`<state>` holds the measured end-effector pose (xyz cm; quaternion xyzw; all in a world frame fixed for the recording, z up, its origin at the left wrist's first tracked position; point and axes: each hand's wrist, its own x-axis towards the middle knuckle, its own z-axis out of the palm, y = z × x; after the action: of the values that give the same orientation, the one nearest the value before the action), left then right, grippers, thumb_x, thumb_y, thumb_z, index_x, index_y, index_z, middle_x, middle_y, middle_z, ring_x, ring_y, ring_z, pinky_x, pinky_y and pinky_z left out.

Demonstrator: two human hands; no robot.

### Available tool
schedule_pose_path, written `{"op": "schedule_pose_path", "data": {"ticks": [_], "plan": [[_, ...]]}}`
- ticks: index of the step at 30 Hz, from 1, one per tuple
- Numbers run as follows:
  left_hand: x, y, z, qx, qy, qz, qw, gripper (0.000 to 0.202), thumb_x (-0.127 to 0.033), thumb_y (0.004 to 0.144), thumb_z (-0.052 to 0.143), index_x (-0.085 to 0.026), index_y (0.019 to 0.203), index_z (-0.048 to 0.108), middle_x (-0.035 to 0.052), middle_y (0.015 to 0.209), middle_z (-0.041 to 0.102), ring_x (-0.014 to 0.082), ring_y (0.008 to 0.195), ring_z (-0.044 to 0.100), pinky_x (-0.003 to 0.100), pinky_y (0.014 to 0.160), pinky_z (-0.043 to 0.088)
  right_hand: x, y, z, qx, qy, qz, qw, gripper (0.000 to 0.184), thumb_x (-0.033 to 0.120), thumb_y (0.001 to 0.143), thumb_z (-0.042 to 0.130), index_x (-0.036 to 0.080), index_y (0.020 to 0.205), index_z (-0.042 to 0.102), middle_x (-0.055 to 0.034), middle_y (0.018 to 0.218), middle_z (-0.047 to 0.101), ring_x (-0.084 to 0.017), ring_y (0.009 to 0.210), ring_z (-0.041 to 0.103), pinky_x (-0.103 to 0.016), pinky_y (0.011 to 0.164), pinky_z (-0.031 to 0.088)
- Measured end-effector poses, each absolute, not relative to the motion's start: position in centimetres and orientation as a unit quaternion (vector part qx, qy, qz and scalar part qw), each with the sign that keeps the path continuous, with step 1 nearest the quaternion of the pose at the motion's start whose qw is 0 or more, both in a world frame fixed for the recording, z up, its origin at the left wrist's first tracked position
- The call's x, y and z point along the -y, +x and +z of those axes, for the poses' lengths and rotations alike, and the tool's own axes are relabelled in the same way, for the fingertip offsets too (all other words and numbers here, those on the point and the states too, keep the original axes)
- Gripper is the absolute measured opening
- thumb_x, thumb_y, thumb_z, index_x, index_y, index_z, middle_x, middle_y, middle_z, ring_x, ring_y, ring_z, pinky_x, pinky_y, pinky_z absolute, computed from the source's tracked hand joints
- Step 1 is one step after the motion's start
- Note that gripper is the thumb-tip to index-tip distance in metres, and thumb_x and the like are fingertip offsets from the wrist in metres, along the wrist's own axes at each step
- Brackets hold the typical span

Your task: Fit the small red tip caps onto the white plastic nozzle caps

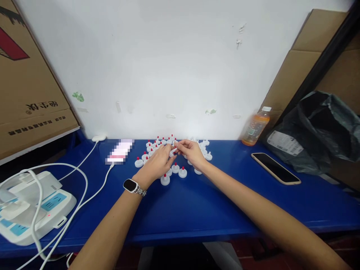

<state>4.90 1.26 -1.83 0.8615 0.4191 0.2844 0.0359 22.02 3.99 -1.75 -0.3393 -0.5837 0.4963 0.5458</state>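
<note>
Between my two hands is a white nozzle cap (pixel 173 152), tilted over on its side. My left hand (pixel 158 162), with a watch on the wrist, is closed around its base. My right hand (pixel 193 153) pinches at its narrow end; the fingertips hide what exactly they grip there. To the left and in front stand several white nozzle caps with red tips, such as a red-tipped cap (pixel 182 172) near the front. Beside and behind my right hand are several white caps without red tips, among them a plain cap (pixel 208 156).
On the left lie a white power strip (pixel 60 221) with looping cables and a pixelated lit screen (pixel 120 151). To the right are a phone (pixel 275 168), an orange drink bottle (pixel 255 127) and a dark plastic bag (pixel 317 131). A white wall (pixel 168 67) backs the blue table (pixel 191 213).
</note>
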Motion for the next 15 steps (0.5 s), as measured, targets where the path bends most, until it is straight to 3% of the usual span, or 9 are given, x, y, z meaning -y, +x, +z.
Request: {"op": "schedule_pose_path", "data": {"ticks": [15], "plan": [[-1.5, 4.6, -2.0, -0.418, 0.858, 0.297, 0.035, 0.018, -0.032, 0.1, 0.041, -0.02, 0.11, 0.049, 0.0104, 0.104, 0.061, 0.0261, 0.096, 0.06, 0.044, 0.085, 0.05, -4.1, 23.2, -0.8, 0.613, -0.348, 0.502, 0.501, 0.044, 0.056, 0.064, 0.082, 0.018, 0.072, 0.064, 0.0017, 0.061, 0.062, -0.01, 0.056, 0.05, -0.026, 0.058, 0.04]]}}
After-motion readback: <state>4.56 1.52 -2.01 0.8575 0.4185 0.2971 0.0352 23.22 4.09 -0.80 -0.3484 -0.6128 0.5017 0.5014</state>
